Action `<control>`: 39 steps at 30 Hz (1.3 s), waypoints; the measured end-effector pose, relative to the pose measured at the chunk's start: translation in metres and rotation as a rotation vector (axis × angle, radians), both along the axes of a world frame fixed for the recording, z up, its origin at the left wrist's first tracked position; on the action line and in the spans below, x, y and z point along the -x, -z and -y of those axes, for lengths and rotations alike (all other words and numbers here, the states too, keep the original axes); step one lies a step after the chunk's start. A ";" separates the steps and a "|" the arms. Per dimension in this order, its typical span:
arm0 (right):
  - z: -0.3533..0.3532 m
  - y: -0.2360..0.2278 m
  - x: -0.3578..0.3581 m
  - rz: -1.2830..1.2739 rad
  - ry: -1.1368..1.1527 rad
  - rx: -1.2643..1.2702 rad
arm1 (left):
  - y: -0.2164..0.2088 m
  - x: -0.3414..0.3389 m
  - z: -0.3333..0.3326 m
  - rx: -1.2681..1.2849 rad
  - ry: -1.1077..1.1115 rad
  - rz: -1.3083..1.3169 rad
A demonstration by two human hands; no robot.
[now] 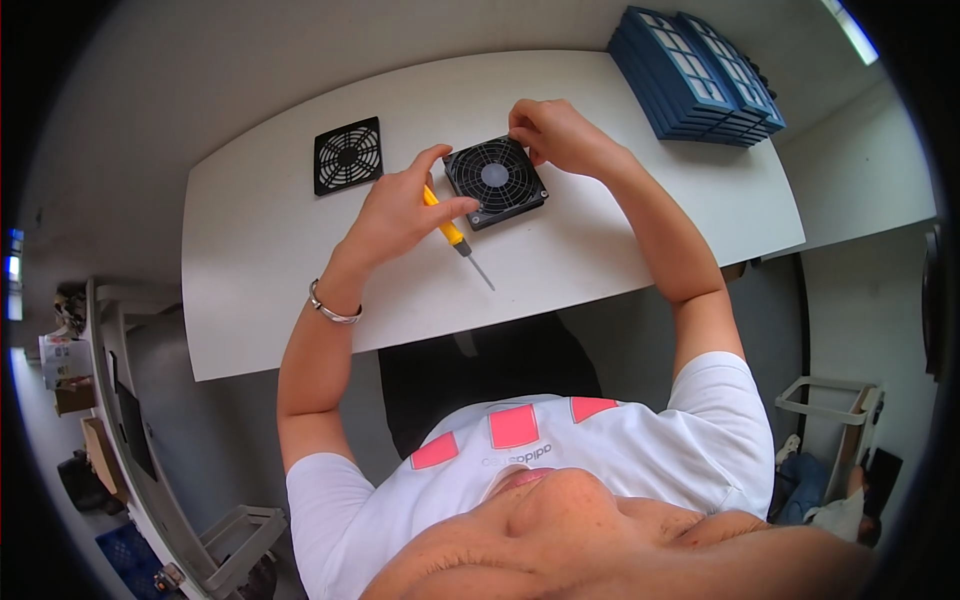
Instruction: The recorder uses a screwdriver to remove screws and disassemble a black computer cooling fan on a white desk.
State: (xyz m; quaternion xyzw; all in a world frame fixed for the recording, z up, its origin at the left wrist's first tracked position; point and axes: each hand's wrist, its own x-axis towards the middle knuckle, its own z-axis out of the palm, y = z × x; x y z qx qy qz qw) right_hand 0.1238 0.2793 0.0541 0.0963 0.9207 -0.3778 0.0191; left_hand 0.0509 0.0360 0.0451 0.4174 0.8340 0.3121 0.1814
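A square black cooling fan with a round wire guard and a grey hub lies on the white table. Screws show at its near corners. My left hand is at its left side, index finger at the far left corner and thumb over the near left part. A screwdriver with a yellow handle sits in that hand, under the thumb, its shaft pointing toward me. Over the far right corner, my right hand has its fingertips pinched together; whatever they hold there is hidden.
A black square fan grille lies on the table left of the fan. Stacked blue frames with white panels stand at the back right. A wall runs behind the table. Shelving with boxes is at the far left; another person is at the lower right.
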 end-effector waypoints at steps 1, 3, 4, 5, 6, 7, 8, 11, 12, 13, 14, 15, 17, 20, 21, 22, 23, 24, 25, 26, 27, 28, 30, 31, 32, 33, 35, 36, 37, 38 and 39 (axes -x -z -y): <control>0.002 0.000 0.000 -0.010 0.005 -0.010 | 0.004 -0.002 -0.001 -0.001 -0.002 0.001; 0.003 -0.001 -0.001 -0.010 -0.005 -0.028 | 0.011 -0.006 -0.003 0.008 0.047 -0.098; 0.004 -0.001 -0.001 -0.012 -0.012 -0.047 | 0.011 -0.006 -0.004 0.008 0.047 -0.096; 0.005 -0.002 -0.002 -0.011 -0.012 -0.047 | 0.011 -0.007 -0.004 0.032 0.042 -0.090; 0.005 -0.003 -0.002 -0.008 -0.019 -0.047 | 0.011 -0.007 -0.005 0.056 0.037 -0.083; 0.006 -0.003 -0.002 -0.005 -0.027 -0.048 | 0.012 -0.007 -0.005 0.057 0.037 -0.082; 0.005 -0.003 -0.002 -0.003 -0.027 -0.047 | 0.013 -0.007 -0.005 0.031 0.049 -0.081; 0.005 -0.002 -0.003 -0.009 -0.050 -0.071 | 0.016 -0.006 -0.005 0.002 0.072 -0.066; 0.004 -0.003 -0.003 -0.007 -0.075 -0.094 | 0.016 -0.005 -0.005 -0.003 0.084 -0.051; 0.003 -0.005 -0.004 -0.006 -0.099 -0.116 | 0.015 -0.004 -0.005 -0.002 0.084 -0.048; 0.002 -0.006 -0.004 -0.004 -0.100 -0.114 | 0.013 -0.002 -0.004 0.014 0.089 -0.023; -0.001 -0.006 -0.005 -0.016 -0.157 -0.131 | 0.012 -0.001 -0.004 0.029 0.095 0.001; -0.003 -0.009 -0.005 -0.028 -0.215 -0.147 | 0.012 0.004 -0.003 0.038 0.102 0.029; -0.006 -0.011 -0.005 0.017 -0.275 -0.164 | 0.004 0.013 0.001 0.099 0.131 0.111; -0.010 -0.006 -0.005 -0.078 -0.337 -0.205 | 0.002 0.015 0.001 0.151 0.152 0.166; -0.014 -0.003 -0.006 -0.173 -0.398 -0.245 | 0.001 0.015 0.001 0.151 0.153 0.166; -0.017 -0.002 -0.006 -0.172 -0.398 -0.246 | 0.001 0.015 0.001 0.154 0.154 0.185; -0.019 -0.003 -0.006 -0.208 -0.404 -0.230 | 0.001 0.016 0.001 0.157 0.154 0.204; -0.020 -0.003 -0.006 -0.243 -0.410 -0.214 | 0.002 0.016 0.001 0.156 0.154 0.204; -0.019 -0.004 -0.007 -0.243 -0.411 -0.215 | 0.003 0.016 0.001 0.145 0.152 0.203; -0.016 -0.007 -0.008 -0.196 -0.413 -0.218 | 0.004 0.016 0.001 0.135 0.151 0.201; -0.015 -0.008 -0.009 -0.150 -0.416 -0.221 | 0.003 0.016 0.001 0.135 0.152 0.201; -0.019 -0.002 -0.005 -0.152 -0.380 -0.225 | 0.001 0.015 0.002 0.145 0.145 0.203; -0.021 0.001 -0.004 -0.154 -0.346 -0.228 | 0.003 0.015 0.002 0.145 0.147 0.203; -0.023 0.002 -0.003 -0.154 -0.344 -0.229 | 0.008 0.015 0.004 0.098 0.150 0.167; -0.025 0.002 -0.003 -0.144 -0.327 -0.268 | 0.010 0.014 0.004 0.048 0.153 0.131; -0.028 0.002 -0.003 -0.134 -0.309 -0.309 | 0.009 0.013 0.004 0.057 0.143 0.131; -0.027 0.002 -0.003 -0.107 -0.317 -0.290 | 0.008 0.013 0.005 0.070 0.129 0.131; -0.026 0.002 -0.003 -0.080 -0.325 -0.270 | 0.008 0.015 0.006 0.072 0.131 0.131; -0.026 0.004 -0.003 -0.080 -0.323 -0.269 | 0.008 0.017 0.008 0.053 0.140 0.127; -0.028 0.008 -0.002 -0.110 -0.358 -0.279 | 0.007 0.019 0.008 0.033 0.150 0.122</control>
